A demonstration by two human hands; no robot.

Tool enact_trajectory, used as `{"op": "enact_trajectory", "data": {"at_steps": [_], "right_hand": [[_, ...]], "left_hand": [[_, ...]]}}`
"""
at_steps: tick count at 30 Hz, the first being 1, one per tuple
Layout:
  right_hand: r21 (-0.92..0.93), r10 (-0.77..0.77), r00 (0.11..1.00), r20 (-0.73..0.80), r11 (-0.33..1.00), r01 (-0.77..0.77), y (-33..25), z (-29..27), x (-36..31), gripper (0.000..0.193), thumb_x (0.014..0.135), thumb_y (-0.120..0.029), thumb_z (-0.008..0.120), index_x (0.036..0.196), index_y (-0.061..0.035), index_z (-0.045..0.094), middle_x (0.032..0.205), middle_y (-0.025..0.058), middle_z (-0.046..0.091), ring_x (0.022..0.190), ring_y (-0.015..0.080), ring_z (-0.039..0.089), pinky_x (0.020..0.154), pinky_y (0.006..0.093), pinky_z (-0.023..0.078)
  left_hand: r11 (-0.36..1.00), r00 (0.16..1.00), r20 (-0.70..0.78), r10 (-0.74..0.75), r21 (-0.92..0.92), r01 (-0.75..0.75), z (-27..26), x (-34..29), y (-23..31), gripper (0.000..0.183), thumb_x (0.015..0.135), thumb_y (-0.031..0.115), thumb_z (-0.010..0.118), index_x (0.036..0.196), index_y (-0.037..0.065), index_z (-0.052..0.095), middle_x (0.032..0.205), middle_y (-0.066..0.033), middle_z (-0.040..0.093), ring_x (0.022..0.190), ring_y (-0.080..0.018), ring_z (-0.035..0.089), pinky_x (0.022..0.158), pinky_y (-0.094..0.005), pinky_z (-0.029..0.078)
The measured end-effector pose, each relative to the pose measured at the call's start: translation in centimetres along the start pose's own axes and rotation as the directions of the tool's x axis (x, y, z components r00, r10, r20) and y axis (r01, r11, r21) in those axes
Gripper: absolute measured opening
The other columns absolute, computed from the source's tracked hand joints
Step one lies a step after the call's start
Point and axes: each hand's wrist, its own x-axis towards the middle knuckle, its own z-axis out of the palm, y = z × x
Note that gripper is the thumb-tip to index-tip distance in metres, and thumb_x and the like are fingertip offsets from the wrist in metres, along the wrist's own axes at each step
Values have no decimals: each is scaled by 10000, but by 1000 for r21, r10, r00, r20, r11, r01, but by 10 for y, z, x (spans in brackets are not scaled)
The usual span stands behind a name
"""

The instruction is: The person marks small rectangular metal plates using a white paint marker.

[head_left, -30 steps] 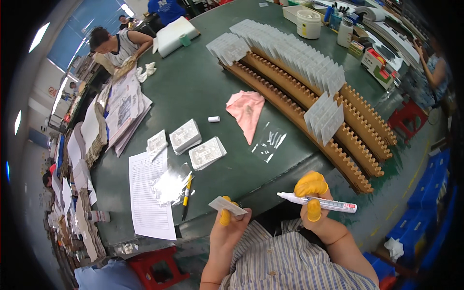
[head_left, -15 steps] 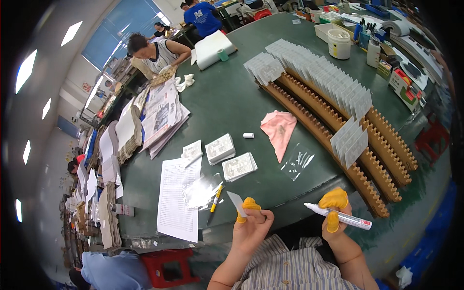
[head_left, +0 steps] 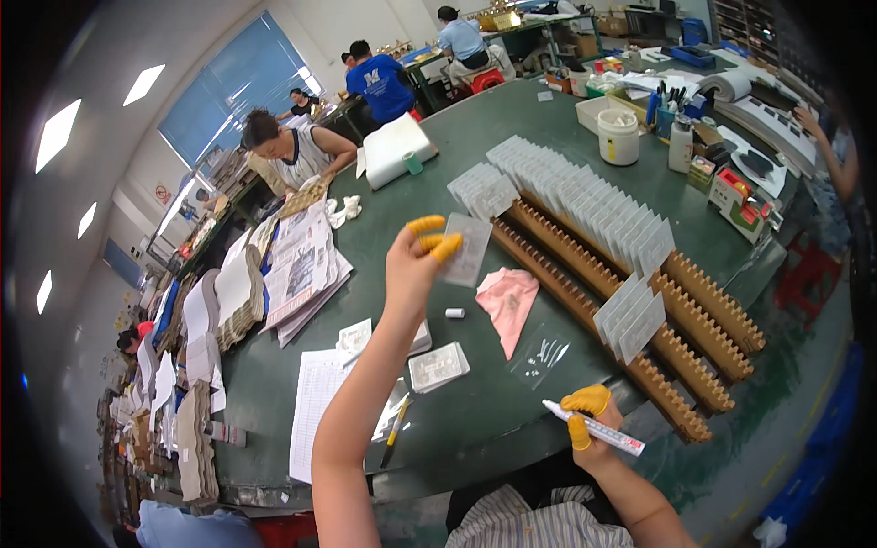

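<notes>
My left hand (head_left: 418, 254), with yellow finger cots, is raised over the table and pinches a thin grey rectangular plate (head_left: 469, 251) by its edge. Past it stand brown notched racks (head_left: 585, 254), with similar plates (head_left: 607, 215) leaning in rows along them. Near the front edge my right hand (head_left: 592, 422), also in yellow finger cots, is closed round a white paint marker (head_left: 614, 437), its tip pointing left. A loose white cap (head_left: 454, 313) lies on the table. Stacked plates (head_left: 438, 367) rest below it; my left forearm partly hides another stack.
A pink cloth (head_left: 508, 306) and a clear bag (head_left: 539, 359) lie left of the racks. A printed sheet (head_left: 311, 411) and a yellow-black pen (head_left: 396, 429) are at the front left. A white tub (head_left: 618, 137) stands behind the racks. A co-worker (head_left: 297, 151) sits at the far left.
My left hand has moved up and forward over the table with the plate, toward the racks. My right hand still grips the marker, slightly lower and left in view; the view has shifted.
</notes>
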Motion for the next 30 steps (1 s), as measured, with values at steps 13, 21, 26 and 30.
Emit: {"op": "enact_trajectory", "data": {"at_steps": [13, 21, 26, 30], "right_hand": [[-50, 45, 999, -18, 998, -46, 4, 2, 1, 187, 848, -229, 611, 809, -46, 598, 800, 80, 603, 714, 251, 565, 646, 330, 444], [-67, 20, 1000, -4, 998, -20, 7, 0, 2, 160, 847, -208, 608, 812, -53, 599, 808, 70, 608, 714, 247, 552, 663, 335, 432], [-76, 28, 1000, -11, 997, -29, 4, 0, 1, 151, 844, -192, 614, 817, -45, 599, 811, 70, 608, 719, 247, 553, 662, 333, 432], [-52, 42, 999, 4, 998, -42, 3, 1, 1, 160, 851, -190, 608, 830, -32, 597, 827, 84, 605, 735, 252, 552, 668, 334, 434]], "left_hand": [[627, 918, 29, 394, 722, -292, 58, 128, -55, 164, 721, 212, 672, 833, 92, 666, 788, -90, 674, 752, -238, 610, 808, -359, 298], [564, 927, 25, 375, 787, -249, 70, 132, -63, 229, 691, 265, 728, 831, 88, 689, 785, -66, 687, 713, -201, 645, 750, -319, 398], [580, 934, 40, 354, 774, -253, 77, 117, -59, 154, 719, 177, 657, 845, 89, 650, 799, -71, 664, 771, -213, 585, 857, -370, 253], [437, 757, 26, 653, 803, -405, 65, 105, -53, 179, 718, 131, 626, 894, 95, 626, 824, -48, 638, 813, -211, 566, 897, -392, 230]]}}
